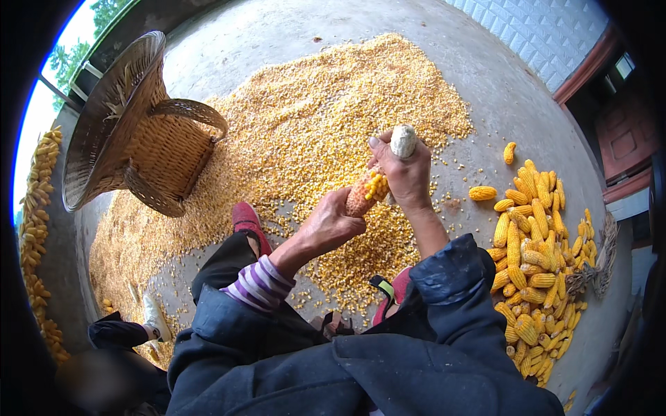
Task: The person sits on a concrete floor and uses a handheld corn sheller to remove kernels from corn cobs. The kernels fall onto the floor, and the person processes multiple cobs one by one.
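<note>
Left fingers (354, 225) clamp near end of reddish cob (359, 200); right fingers (382, 150) clutch whitish stub (403, 141).

We see a pale grey concrete floor (479, 48) lit by soft daylight. At upper right, a pale blue-white wall (534, 35) with a raised brick pattern meets a red-brown door frame (587, 66) and a dark red panelled door (624, 135). Upper left, beyond a dark parapet (177, 15), we see green trees (67, 66) and bright sky (33, 139).

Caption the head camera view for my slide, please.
Left hand holds a partly stripped cob, right hand grips a pale blunt object, above loose kernels; yellow cobs lie heaped at right.
</note>
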`<state>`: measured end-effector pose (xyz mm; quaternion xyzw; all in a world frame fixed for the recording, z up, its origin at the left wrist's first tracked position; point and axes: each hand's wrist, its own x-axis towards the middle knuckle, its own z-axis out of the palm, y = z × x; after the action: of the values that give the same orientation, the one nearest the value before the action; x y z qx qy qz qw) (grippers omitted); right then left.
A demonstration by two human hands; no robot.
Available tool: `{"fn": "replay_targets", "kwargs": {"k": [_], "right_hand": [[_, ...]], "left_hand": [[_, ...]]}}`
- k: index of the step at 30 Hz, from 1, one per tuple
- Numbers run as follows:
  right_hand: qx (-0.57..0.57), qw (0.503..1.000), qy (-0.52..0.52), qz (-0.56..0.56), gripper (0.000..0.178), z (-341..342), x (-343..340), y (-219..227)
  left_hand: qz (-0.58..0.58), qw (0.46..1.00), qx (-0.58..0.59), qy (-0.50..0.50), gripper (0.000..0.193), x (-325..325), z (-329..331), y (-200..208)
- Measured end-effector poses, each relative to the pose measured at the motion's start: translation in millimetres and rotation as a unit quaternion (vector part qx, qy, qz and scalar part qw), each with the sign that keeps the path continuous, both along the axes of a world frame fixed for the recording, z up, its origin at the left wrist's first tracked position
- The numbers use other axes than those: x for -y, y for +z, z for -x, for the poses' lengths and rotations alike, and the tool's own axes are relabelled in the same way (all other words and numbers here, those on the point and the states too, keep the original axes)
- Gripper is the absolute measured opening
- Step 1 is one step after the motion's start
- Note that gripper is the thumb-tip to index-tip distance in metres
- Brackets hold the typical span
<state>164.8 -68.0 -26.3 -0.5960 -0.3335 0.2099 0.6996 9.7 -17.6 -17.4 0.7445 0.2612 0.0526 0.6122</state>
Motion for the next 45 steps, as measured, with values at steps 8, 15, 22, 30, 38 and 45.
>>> {"fn": "replay_targets", "kwargs": {"k": [8, 15, 22, 30, 38, 45], "right_hand": [[-0.207, 0.969, 0.132, -0.032, 0.029, -11, 12, 20], [0.120, 0.986, 0.104, 0.052, 0.015, 11, 3, 7], [-0.067, 0.996, 0.059, 0.006, 0.020, 1, 1, 9], [-0.150, 0.969, 0.195, -0.001, 0.048, -15, 10, 15], [-0.154, 0.977, 0.146, 0.002, 0.014, 16, 4, 15], [-0.155, 0.987, 0.029, -0.021, 0.020, 12, 1, 12]], "left_hand": [[0.029, 0.997, 0.075, 0.020, 0.026, -4, 1, -1], [-0.423, 0.902, -0.038, 0.078, 0.025, -3, 3, -16], [-0.044, 0.999, 0.000, 0.007, 0.024, -9, 3, -4], [0.044, 0.998, -0.009, 0.032, 0.024, -10, 5, 12], [-0.054, 0.992, 0.061, 0.093, 0.023, 1, 0, -7], [0.273, 0.961, 0.046, 0.026, 0.012, 10, 3, 11]]}}
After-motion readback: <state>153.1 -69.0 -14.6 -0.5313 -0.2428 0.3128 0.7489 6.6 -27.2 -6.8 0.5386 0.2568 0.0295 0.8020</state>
